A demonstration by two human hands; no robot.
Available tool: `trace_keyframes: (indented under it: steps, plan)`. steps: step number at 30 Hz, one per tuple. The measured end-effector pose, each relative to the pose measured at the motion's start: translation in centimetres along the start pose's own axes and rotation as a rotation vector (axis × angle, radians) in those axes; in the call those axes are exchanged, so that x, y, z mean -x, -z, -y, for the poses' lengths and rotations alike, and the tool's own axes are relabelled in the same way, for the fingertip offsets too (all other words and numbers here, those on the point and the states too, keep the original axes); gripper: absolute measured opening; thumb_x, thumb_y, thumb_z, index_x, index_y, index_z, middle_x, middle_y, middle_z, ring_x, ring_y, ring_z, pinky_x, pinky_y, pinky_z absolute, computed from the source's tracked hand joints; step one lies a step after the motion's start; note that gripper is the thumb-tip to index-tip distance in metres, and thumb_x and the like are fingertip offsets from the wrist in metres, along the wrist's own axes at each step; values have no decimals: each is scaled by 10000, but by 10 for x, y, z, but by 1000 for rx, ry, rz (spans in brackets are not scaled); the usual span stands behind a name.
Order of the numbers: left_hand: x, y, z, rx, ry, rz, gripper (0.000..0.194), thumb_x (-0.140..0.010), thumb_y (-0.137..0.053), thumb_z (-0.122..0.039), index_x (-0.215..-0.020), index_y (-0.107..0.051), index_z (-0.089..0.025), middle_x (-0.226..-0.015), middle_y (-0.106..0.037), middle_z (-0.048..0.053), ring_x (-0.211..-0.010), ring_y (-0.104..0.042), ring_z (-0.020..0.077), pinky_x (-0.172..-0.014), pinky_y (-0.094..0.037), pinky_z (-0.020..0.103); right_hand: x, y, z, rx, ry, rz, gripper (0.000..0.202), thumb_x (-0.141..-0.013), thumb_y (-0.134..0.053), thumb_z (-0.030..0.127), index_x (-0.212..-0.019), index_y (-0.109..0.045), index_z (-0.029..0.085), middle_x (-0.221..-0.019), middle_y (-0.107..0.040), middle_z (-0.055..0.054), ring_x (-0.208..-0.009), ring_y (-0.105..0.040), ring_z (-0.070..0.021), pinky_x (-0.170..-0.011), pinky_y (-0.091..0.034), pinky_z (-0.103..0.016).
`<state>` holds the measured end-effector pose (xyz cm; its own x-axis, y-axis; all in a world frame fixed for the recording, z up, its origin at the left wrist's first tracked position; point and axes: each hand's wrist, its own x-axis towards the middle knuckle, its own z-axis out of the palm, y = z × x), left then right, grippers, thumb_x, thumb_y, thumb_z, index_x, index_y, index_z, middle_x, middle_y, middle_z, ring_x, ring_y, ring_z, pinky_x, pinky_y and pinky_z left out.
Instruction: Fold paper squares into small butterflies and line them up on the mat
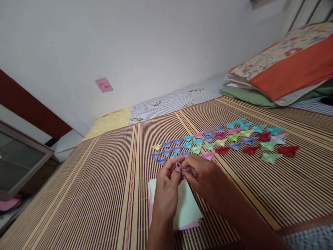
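Note:
Between my fingertips is a small piece of folded pink-purple paper [179, 166], mostly hidden by the fingers. My left hand [168, 182] pinches it from the left, thumb against forefinger. From the right, my right hand [201, 170] closes thumb and fingers on the same paper. Below the hands lies a stack of paper sheets [186, 208], pale green on top with pink edges showing underneath. Just beyond the hands, rows of small folded paper figures [219, 142] in blue, purple, pink, red, green and yellow spread over the striped mat [104, 187].
Folded bedding with an orange and floral cover [293, 66] is piled at the back right. A pink note [104, 85] is stuck on the white wall [156, 45]. To the left stands a glass-fronted cabinet [20, 159]. Patterned cloth [171, 100] runs along the wall.

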<state>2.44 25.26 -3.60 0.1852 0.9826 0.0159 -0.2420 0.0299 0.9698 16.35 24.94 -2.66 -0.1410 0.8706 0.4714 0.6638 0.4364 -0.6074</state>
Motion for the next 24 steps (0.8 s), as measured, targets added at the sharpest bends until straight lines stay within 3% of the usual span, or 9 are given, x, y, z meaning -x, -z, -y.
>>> trace_keyframes:
  steps: [4,12,16,24]
  plan:
    - [1,-2,-4,-71,-18,11,255,-951,-630,-259,-1175,-741,-210,-1183,-754,92,-1106,-682,237,-996,-499,368,1,0,-1,46,32,-5,215,-924,-560,54,-768,-534,200,-809,-641,-25,-714,-584,-178,-654,-382,-290]
    - [-1,-3,-2,-258,-82,-91,223,-935,-622,-314,-1085,-716,-176,-1079,-764,92,-978,-693,227,-890,-523,357,1,-16,-13,163,152,-36,178,-961,-550,93,-820,-597,191,-812,-616,-40,-741,-573,-205,-682,-389,-315]
    - [-4,-1,1,-271,-103,-149,243,-924,-627,-346,-1061,-720,-169,-1020,-760,93,-935,-690,226,-861,-536,360,0,-7,-14,68,125,11,126,-881,-652,55,-858,-623,175,-875,-624,-44,-784,-607,-212,-686,-417,-311]
    - [-4,4,1,-287,-89,-226,282,-902,-664,-405,-1045,-773,-188,-992,-782,87,-916,-709,228,-867,-554,365,0,11,-17,20,111,2,119,-902,-649,58,-921,-664,175,-893,-603,-37,-833,-609,-228,-771,-449,-357]
